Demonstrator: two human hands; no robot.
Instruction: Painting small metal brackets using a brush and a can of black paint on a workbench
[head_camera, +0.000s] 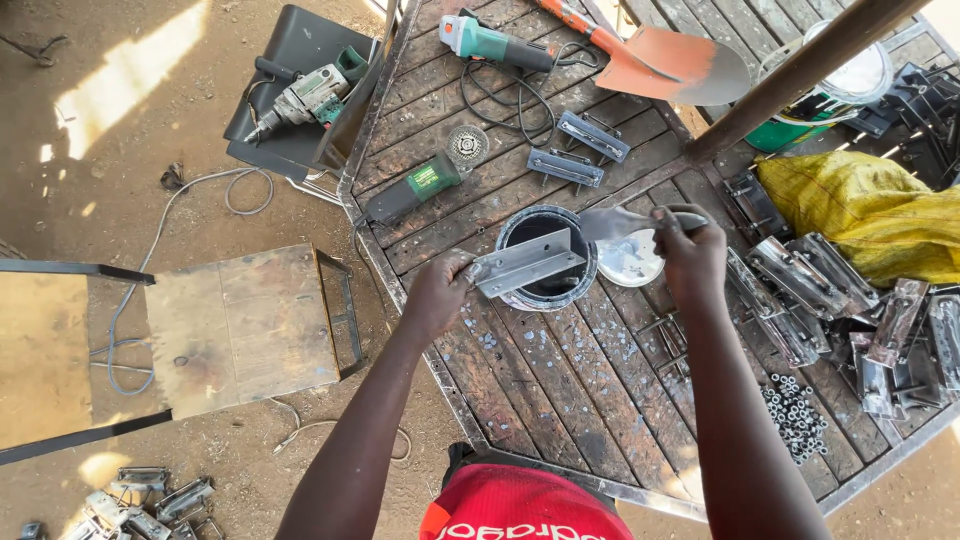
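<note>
One grey angle bracket (527, 264), pinched at its end in the left hand (440, 293) and held level over an open paint tin (546, 258) at frame centre, likely so drips fall inside. Right hand (690, 250) grips a paint-laden brush (615, 223) beside it. Tin lid (632, 262) just right on the worktop (560, 380); painted brackets (800, 280) farther right.

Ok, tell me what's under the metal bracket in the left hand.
Under the grey metal bracket, held by the left hand, sits an open round paint can with a dark inside. The bracket covers part of the opening, so the contents there are hidden. The right hand holds a brush beside it.
</note>
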